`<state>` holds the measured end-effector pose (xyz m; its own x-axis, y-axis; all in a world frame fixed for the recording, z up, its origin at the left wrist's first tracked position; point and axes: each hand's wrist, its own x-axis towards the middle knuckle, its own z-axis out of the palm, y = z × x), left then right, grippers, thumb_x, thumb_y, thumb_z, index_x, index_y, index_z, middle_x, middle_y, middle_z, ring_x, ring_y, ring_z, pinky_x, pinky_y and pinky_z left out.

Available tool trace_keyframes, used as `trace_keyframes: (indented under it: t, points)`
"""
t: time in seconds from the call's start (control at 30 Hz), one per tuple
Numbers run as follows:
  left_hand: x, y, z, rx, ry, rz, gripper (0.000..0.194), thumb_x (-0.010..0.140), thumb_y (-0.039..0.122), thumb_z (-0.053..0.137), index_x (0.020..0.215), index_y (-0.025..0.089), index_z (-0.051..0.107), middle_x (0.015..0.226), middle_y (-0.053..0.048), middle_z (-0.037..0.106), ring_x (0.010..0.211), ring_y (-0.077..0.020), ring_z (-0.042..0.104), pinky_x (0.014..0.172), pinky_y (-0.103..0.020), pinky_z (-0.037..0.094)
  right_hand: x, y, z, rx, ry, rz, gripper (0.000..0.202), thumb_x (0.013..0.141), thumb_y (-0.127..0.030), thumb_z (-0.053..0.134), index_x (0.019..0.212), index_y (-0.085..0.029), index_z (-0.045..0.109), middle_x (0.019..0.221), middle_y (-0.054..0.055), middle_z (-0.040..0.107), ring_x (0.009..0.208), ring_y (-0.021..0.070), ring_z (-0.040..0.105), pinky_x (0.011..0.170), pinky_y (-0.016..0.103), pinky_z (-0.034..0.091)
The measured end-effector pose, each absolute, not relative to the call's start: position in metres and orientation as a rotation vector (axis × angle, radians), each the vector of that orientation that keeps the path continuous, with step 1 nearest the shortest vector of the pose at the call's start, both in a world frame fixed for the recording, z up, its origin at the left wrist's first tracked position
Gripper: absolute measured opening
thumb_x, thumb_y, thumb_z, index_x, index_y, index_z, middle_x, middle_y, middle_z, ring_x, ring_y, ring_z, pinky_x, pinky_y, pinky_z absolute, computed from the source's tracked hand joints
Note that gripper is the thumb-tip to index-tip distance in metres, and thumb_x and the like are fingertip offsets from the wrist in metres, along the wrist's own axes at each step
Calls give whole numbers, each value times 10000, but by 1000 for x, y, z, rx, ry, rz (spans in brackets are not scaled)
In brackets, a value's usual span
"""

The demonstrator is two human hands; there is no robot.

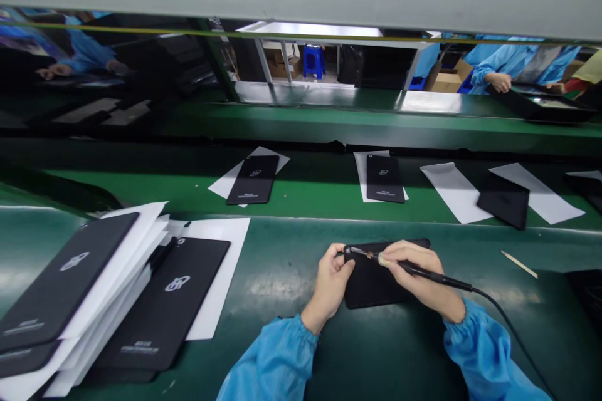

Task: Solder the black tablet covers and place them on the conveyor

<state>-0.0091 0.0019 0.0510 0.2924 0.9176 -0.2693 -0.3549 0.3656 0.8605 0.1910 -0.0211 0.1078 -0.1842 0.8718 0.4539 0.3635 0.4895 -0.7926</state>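
A black tablet-like panel (376,288) lies flat on the green bench in front of me. My left hand (328,282) pinches its upper left corner between thumb and fingers. In my right hand (422,272) is a soldering iron (442,279), held like a pen, its cord running off to the lower right. The iron's metal tip points left and is at the panel's upper left corner, close to my left fingertips. Whether the tip touches the surface I cannot tell.
Black panels and white sheets (211,304) are stacked at left. Beyond the bench, several panels lie with paper on a green belt (320,191). A thin wooden stick (518,264) rests at right. Across the line, a person's hand (499,82) holds a black tray (540,103).
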Motion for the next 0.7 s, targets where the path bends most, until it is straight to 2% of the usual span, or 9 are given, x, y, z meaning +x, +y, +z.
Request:
trace_keyframes:
  t: [0.2, 0.7]
  points:
    - [-9, 2, 52, 770, 892, 959, 390, 745, 330, 753, 976, 185, 474, 748, -12, 718, 593, -112, 631, 589, -211, 473, 192, -17, 110, -1079, -1753, 672, 79, 917, -204, 662, 913, -212, 740, 899, 56, 720, 821, 180, 693, 771, 303, 578]
    - [-9, 2, 53, 771, 883, 962, 380, 749, 329, 761, 964, 187, 482, 771, -15, 721, 614, -112, 640, 592, -206, 477, 187, -28, 100, -1063, -1694, 673, 105, 907, -147, 667, 939, -218, 738, 907, 43, 719, 819, 169, 691, 761, 287, 563]
